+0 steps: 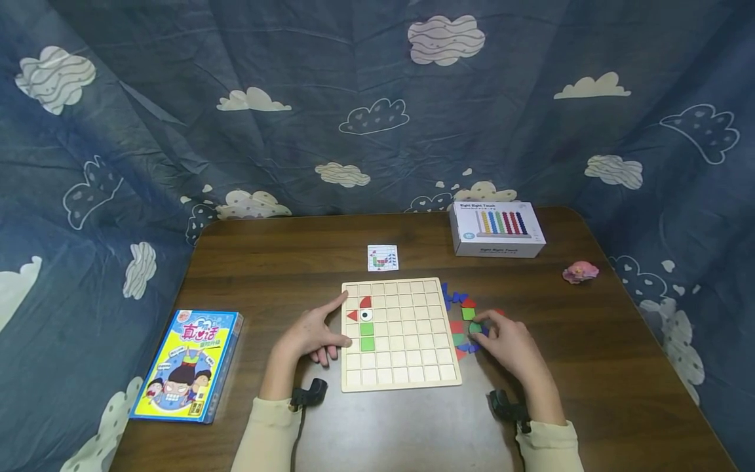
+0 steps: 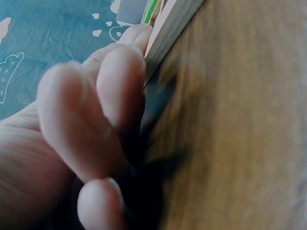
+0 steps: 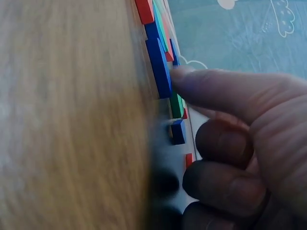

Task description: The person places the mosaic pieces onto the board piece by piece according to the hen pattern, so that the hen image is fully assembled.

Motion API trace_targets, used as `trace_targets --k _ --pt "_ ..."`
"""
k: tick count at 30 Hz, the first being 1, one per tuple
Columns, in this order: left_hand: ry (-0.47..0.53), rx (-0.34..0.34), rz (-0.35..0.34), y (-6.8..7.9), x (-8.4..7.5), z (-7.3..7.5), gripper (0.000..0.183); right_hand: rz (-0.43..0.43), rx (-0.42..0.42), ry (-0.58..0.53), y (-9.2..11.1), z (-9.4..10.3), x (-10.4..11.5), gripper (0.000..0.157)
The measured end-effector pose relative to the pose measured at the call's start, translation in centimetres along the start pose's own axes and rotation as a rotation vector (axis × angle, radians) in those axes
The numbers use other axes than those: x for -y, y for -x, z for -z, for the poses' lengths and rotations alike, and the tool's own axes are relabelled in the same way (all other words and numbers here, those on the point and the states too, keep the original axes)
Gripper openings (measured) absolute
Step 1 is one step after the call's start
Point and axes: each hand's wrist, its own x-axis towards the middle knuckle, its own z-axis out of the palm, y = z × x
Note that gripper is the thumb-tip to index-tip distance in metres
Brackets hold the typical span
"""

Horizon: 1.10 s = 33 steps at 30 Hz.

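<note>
L hand (image 1: 303, 335) spread at 1 board (image 1: 407, 347), 5 pcs (image 1: 367, 329) in; R hand (image 1: 510, 344) at green pc (image 1: 474, 327), grip unclear.

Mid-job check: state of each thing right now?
Grid board: flat, five cells filled
Loose pieces: scattered beside the board's right edge
Picture card: flat, printed side up
White box: closed
Yellow box: closed, lying flat
Left grip: spread against the board's left edge
Right grip: at loose pieces, hold unclear
</note>
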Motion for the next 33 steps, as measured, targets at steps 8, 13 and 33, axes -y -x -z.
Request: trace_targets --k 8,13,33 --pt "0.008 0.007 -0.004 0.05 -0.14 0.03 0.104 -0.008 -0.044 0.025 0.04 0.03 0.01 0.034" --pt "0.007 0.005 0.004 0.07 -0.14 0.06 0.104 -0.008 -0.057 0.046 -0.01 -0.09 0.33 0.041" --pt "0.0 0.001 -0.002 0.01 -0.06 0.0 0.105 -0.025 -0.01 0.041 -0.16 -0.26 0.79 0.045"
